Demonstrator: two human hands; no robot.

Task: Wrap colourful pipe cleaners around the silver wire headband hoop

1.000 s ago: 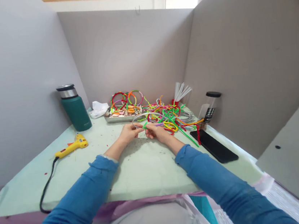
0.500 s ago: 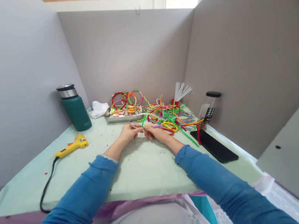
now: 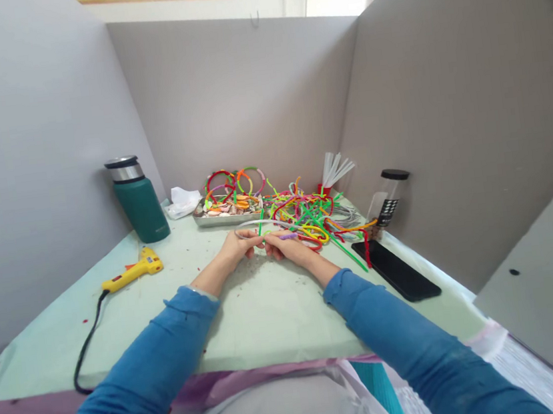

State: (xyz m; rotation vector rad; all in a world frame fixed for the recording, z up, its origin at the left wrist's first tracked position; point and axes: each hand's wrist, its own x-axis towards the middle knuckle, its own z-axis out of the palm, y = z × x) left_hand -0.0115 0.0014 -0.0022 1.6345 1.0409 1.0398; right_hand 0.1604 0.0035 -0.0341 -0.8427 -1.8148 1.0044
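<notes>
My left hand [image 3: 235,248] and my right hand [image 3: 285,246] meet above the middle of the table, fingers pinched close together. Between them they hold a thin whitish hoop [image 3: 274,221], whose arc rises behind the fingers. A short green pipe cleaner [image 3: 261,221] sticks up from the pinch point, where my fingertips cover its lower end. Beside my right hand, a purple section [image 3: 288,236] shows, seemingly on the hoop. Just beyond my right hand lies a tangled heap of coloured pipe cleaners [image 3: 307,206].
A metal tray [image 3: 230,219] of scraps stands at the back with several wrapped hoops [image 3: 220,181]. On the left are a green bottle [image 3: 140,207] and a yellow glue gun [image 3: 136,272]. To the right are a black phone [image 3: 396,269], a clear container [image 3: 392,196] and white sticks [image 3: 336,169].
The hoop has turned slightly in my hands, its arc now lower and nearer. The green pipe cleaner stands more upright. My arms have hardly moved.
</notes>
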